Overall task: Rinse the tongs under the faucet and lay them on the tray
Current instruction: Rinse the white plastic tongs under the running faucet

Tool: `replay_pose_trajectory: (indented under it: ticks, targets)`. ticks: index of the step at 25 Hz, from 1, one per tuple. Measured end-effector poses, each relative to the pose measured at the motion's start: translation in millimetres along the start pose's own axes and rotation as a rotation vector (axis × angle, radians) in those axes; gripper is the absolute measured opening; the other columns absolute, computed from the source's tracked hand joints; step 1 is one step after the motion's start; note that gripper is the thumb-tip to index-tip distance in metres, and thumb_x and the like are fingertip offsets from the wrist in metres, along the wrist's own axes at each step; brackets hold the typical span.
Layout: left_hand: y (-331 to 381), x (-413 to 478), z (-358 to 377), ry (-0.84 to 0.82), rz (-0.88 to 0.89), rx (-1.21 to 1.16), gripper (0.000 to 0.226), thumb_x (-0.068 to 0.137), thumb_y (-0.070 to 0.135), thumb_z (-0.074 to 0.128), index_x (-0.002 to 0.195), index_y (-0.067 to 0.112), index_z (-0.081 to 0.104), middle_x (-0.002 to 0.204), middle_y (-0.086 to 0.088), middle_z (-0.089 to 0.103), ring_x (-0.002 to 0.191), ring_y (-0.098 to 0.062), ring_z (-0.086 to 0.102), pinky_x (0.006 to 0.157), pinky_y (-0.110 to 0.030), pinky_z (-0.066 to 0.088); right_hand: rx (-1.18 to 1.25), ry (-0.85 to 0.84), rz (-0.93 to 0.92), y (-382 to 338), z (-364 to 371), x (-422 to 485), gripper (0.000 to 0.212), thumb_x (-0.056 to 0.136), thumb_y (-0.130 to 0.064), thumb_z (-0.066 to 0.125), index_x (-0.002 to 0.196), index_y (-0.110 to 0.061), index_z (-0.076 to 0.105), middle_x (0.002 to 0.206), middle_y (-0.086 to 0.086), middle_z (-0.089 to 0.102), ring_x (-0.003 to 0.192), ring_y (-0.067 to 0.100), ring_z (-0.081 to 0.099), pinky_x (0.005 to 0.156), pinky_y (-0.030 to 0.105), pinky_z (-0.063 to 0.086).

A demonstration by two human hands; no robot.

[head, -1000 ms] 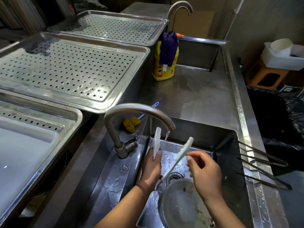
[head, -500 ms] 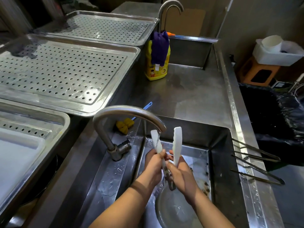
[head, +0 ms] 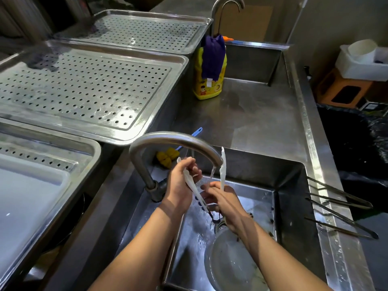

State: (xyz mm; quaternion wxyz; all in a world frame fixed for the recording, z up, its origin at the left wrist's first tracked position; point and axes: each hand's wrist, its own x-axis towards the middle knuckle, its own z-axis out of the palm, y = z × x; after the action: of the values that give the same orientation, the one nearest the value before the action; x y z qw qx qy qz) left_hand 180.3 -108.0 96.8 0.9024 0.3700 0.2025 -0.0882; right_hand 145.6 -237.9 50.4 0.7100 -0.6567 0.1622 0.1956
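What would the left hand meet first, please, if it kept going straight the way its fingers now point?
Probably the curved faucet spout arching just above and beyond the left hand, which grips one arm of the white tongs. Depth is unclear; it might pass beneath.

1 head view looks steeply down, close over the sink.

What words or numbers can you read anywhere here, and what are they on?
None can be read.
Yellow bottle: has a picture label, its print too blurred to read.
White tag on the purple cloth: too small to read.
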Motion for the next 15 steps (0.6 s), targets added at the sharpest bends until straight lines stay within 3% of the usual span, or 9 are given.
replay_pose_trajectory:
  ticks: [4,7,8,12,15]
  targets:
    - [16,-22,-3,0.029,0.129,0.080,0.022,0.089,-0.008,0.045,0.096,0.009,0.058,0.076,-0.010,0.056,0.071,-0.020,0.061,0.084,-0.039,0.049,0.040,0.045,-0.063,-8,25,22,0.024,0.092,-0.028,0.064,0.072,-0.018,0.073,0.067,0.010,0.070,0.065,0.023,0.066,0.062,0.034,0.054]
    - [19,-37,-7,0.042,0.227,0.298,0.033,0.092,-0.013,0.043,0.117,0.007,0.052,0.085,-0.012,0.065,0.073,-0.016,0.072,0.069,-0.033,0.061,0.102,0.056,-0.115,-18,36,34,0.032,0.093,-0.033,0.064,0.066,-0.022,0.074,0.061,0.007,0.069,0.056,0.019,0.066,0.055,0.031,0.055]
    - [19,-39,-10,0.054,0.248,0.382,0.033,0.094,-0.011,0.045,0.120,0.008,0.050,0.090,-0.012,0.066,0.076,-0.016,0.072,0.071,-0.032,0.061,0.114,0.054,-0.125,-20,37,36,0.033,0.093,-0.034,0.066,0.064,-0.022,0.075,0.060,0.007,0.068,0.054,0.018,0.066,0.055,0.030,0.055]
    - [12,-39,-20,0.016,0.245,0.528,0.029,0.096,-0.002,0.050,0.114,0.020,0.053,0.094,-0.006,0.073,0.086,-0.022,0.072,0.072,-0.034,0.061,0.057,-0.057,-0.155,-21,16,26,0.033,0.085,-0.046,0.070,0.079,-0.014,0.075,0.078,0.013,0.075,0.072,0.027,0.072,0.064,0.031,0.057]
    - [-3,-28,-17,0.018,0.184,0.476,0.035,0.093,-0.006,0.048,0.114,0.020,0.055,0.095,-0.015,0.071,0.090,-0.031,0.072,0.073,-0.036,0.061,-0.066,-0.155,-0.173,-24,-15,10,0.039,0.087,-0.049,0.065,0.095,-0.012,0.074,0.094,0.014,0.077,0.087,0.028,0.074,0.069,0.029,0.056]
